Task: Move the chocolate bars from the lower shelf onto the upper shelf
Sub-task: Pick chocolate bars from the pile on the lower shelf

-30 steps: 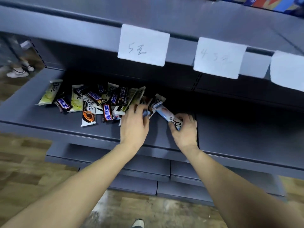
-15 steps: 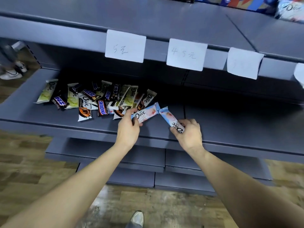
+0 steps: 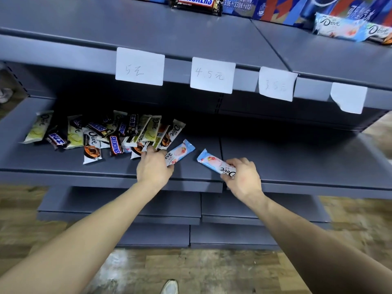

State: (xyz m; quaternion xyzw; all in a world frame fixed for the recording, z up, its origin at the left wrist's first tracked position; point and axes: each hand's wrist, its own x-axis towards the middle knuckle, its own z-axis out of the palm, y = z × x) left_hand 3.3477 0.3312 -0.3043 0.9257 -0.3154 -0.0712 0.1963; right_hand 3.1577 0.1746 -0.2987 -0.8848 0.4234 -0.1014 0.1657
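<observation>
Floor: wood-grain flooring [image 3: 212, 270] is being seen below the grey shelving, with the toe of a pale shoe [image 3: 169, 287] at the bottom edge.
Lower shelf: the grey metal lower shelf [image 3: 297, 162] is being shown in shadow under the tier above; further shelves are being shown beneath it.
Upper shelf: the upper shelf [image 3: 148, 28] is being viewed from above, and four white paper price tags are being carried on its front edge, the leftmost price tag [image 3: 140, 66] marked "5".
Already up top: a Snickers pack [image 3: 196, 2] is being shown at the back of the upper shelf, and two pale blue Dove bars [image 3: 339, 28] are lying at its far right.
Pile: a heap of chocolate bars [image 3: 101, 134], Dove and Snickers wrappers overlapping, is lying on the left part of the lower shelf.
Left hand: the left hand [image 3: 153, 168] is being held at the pile's right edge, fingers curled round the end of a pink-and-blue Dove bar [image 3: 180, 152], whose far end is pointing up and right.
Right hand: the right hand [image 3: 241, 177] is being closed on a second pink-and-blue Dove bar [image 3: 214, 163], pinched at its near end between thumb and fingers, the free end pointing toward the left hand.
Gap: the two held bars are being kept near each other, not touching, just above the lower shelf.
</observation>
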